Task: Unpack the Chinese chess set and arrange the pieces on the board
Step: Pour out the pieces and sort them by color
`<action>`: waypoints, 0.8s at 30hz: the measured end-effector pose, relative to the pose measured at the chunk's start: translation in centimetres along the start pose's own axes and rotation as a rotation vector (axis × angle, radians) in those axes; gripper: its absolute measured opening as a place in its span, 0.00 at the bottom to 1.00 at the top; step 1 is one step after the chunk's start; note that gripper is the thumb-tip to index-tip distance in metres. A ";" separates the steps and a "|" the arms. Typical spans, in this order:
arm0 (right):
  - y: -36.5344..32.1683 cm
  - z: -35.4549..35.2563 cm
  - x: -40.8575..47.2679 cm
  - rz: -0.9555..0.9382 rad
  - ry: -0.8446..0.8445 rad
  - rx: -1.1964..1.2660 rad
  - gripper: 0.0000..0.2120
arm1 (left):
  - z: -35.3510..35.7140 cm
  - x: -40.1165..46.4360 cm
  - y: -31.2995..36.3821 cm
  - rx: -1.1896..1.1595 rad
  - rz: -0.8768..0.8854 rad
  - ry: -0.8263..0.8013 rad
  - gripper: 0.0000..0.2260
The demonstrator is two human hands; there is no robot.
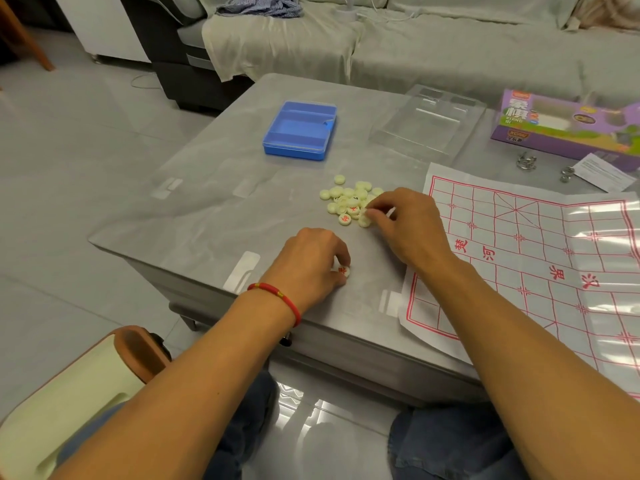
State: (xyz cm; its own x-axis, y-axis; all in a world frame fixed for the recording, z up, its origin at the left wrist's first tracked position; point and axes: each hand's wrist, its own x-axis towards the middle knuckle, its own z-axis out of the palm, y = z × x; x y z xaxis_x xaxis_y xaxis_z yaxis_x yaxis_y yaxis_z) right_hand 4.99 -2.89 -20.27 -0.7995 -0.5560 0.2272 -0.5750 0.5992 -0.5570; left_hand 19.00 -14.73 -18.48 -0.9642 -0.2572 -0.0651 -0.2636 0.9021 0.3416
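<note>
The unpacking looks finished, and the step in hand appears to be sorting the pieces before any reach the board. The pile of pieces (349, 202) lies loose on the grey table (214, 216), just left of the paper board (540, 258), which is spread flat with no piece on it. The blue case (299, 130) sits empty farther back, its clear lid (427, 126) beside it and the purple box (568, 124) at the far right.

The left hand (311, 261) is curled, its fingers (341, 277) pinching a single red-marked piece (344, 270) against the table, apart from the pile and nearer the person. The right hand (408, 223) reaches into the pile's right edge, its fingers (372, 212) bent and closing on one of the pale discs; whether that disc is lifted cannot be told.

Many pieces lie blank side up, so the next move probably calls for turning them to read the characters, separating red from the other colour, then carrying each across to its starting point on the board's grid lines.
</note>
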 end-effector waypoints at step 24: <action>-0.6 -0.5 -1.4 -0.013 -0.098 -0.132 0.14 | 0.1 1.4 -0.4 -0.041 -0.100 0.092 0.18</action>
State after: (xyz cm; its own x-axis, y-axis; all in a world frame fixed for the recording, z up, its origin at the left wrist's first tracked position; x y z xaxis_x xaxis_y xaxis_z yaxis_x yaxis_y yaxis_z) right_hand 6.34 -2.21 -19.87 -0.7751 -0.6135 0.1512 -0.6079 0.6588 -0.4432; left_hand 17.77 -15.48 -18.78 -0.9261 -0.3770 -0.0153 -0.3547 0.8562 0.3756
